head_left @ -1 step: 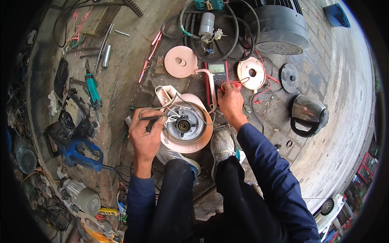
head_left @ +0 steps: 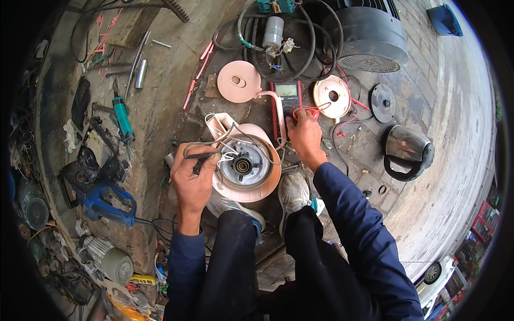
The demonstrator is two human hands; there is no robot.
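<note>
Between my shoes a pink electric kettle body (head_left: 258, 191) stands with its underside up. Its round metal base, centre connector and loose white wires (head_left: 227, 152) show. My left hand (head_left: 191, 181) is at the kettle's left side, thumb and fingers closed on a dark, pen-like test probe (head_left: 202, 155). A cable loops over the base. My right hand (head_left: 306, 138) reaches to the red multimeter (head_left: 287, 91), its fingers closed at the lower part by the dial, which they partly hide. Red leads run beside these fingers.
Beyond the meter lie a pink lid (head_left: 239, 81), a pink ring-shaped cover (head_left: 332, 97) and a black disc (head_left: 383, 103). A steel kettle (head_left: 407, 153) stands at right, a large motor (head_left: 370, 43) behind. On the left are pliers (head_left: 122, 117) and a blue-handled tool (head_left: 110, 205).
</note>
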